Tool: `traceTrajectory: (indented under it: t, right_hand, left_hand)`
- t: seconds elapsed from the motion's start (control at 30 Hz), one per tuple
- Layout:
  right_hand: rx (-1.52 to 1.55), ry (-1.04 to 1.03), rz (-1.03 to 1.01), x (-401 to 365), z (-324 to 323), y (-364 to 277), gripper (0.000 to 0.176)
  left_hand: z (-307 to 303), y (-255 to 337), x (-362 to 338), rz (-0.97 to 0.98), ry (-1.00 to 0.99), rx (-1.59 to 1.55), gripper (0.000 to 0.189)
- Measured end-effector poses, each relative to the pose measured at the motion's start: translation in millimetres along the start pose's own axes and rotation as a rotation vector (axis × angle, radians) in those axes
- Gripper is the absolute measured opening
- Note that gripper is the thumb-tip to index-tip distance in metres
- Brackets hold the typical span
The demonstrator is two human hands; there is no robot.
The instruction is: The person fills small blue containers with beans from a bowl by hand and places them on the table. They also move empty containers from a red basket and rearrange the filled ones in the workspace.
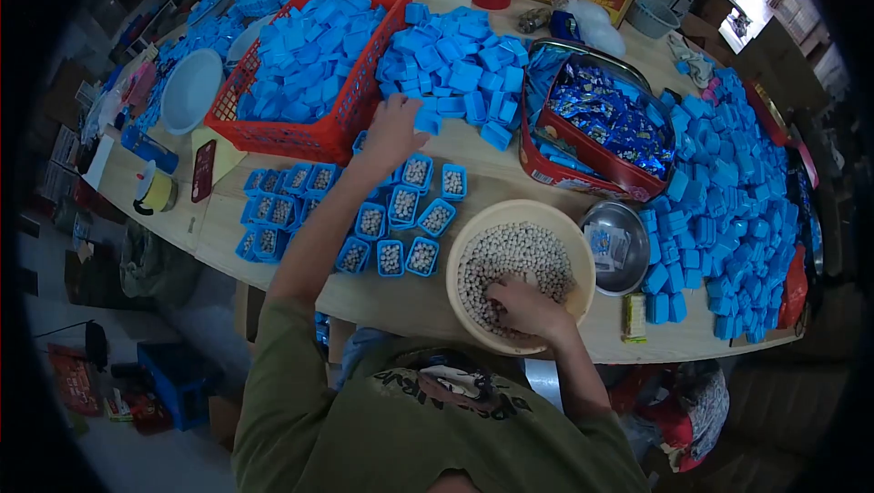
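While the left hand (pixel 393 129) lies spread, released, on the blue boxes (pixel 455 60), the right hand (pixel 528 306) curls among pellets (pixel 519 252) in the bowl (pixel 521 207), grasp undeterminable.

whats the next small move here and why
Probably draw the left hand back toward the bowl with one blue box from the loose pile. That hand rests at the pile's near edge. The right hand is down among the small pale balls in the bowl. The open boxes between them already hold balls, so a fresh box looks needed.
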State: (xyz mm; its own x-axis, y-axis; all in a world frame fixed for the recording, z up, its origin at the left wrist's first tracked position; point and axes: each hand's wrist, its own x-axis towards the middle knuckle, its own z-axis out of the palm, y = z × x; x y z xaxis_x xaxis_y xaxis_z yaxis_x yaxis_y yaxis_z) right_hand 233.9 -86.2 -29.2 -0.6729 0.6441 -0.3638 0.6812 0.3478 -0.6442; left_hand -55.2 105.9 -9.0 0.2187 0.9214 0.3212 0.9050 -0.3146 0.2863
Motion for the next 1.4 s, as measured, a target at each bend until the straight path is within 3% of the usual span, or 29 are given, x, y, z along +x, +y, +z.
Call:
traceTrajectory:
  t: [0.03,0.1,0.33,0.4,0.43,0.5,0.53,0.6,0.63,0.7,0.8,0.83,0.9,1.03,1.33,1.4]
  right_hand:
    - [0.002,0.007,0.003,0.0,1.3,1.2,0.030]
    - [0.059,-0.007,0.039,1.1,2.8,2.6,0.032]
    - [0.134,0.024,-0.079,3.7,0.2,6.1,0.031]
    - [0.268,0.123,-0.169,7.2,-3.5,10.1,0.027]
    - [0.275,0.119,-0.163,8.1,-7.3,10.6,0.027]
    - [0.443,0.252,-0.107,9.1,-20.1,9.0,0.021]
    - [0.418,0.307,-0.157,8.5,-28.6,8.7,0.020]
    - [0.446,0.357,-0.128,5.5,-41.1,6.5,0.019]
    - [0.469,0.412,-0.101,4.2,-47.1,4.4,0.019]
    - [0.551,0.448,-0.044,-1.3,-56.7,-2.4,0.019]
    - [0.615,0.457,0.107,-10.8,-71.9,-21.0,0.019]
    - [0.554,0.534,0.081,-11.6,-74.0,-28.2,0.019]
    - [0.357,0.693,-0.005,-7.2,-72.1,-32.0,0.023]
    - [0.218,0.704,0.012,1.3,-69.5,-36.7,0.028]
    - [0.485,0.730,0.075,4.5,-62.3,-30.6,0.023]
    - [0.526,0.805,0.000,4.7,-58.2,-26.4,0.019]
  left_hand:
    - [9.5,-5.1,16.2,0.008,0.000,0.000,0.056]
    - [31.2,-9.4,41.1,-0.151,-0.254,0.080,0.067]
    - [70.7,-5.4,58.1,-0.283,-0.268,-0.033,0.078]
    - [56.8,-3.8,54.5,-0.113,-0.072,0.096,0.073]
    - [47.4,-0.4,50.4,-0.113,-0.081,0.093,0.073]
    - [24.8,9.7,37.4,0.128,0.099,-0.090,0.067]
    - [6.1,25.9,25.6,0.124,0.092,-0.093,0.067]
    - [-31.5,70.2,-7.6,0.016,-0.170,-0.641,0.064]
    - [-39.5,84.3,-21.1,0.010,-0.173,-0.641,0.064]
    - [-44.8,107.4,-46.2,0.168,-0.416,-0.650,0.067]
    - [-28.6,127.8,-70.6,0.262,-0.454,-0.483,0.071]
    - [-17.4,130.1,-77.3,0.309,-0.386,-0.445,0.070]
    - [-14.0,137.8,-83.7,0.283,-0.431,-0.438,0.069]
    - [-10.5,143.7,-86.6,0.241,-0.446,-0.468,0.065]
    - [1.6,138.9,-88.7,0.288,-0.421,-0.466,0.064]
    - [2.3,138.5,-89.2,0.283,-0.406,-0.482,0.065]
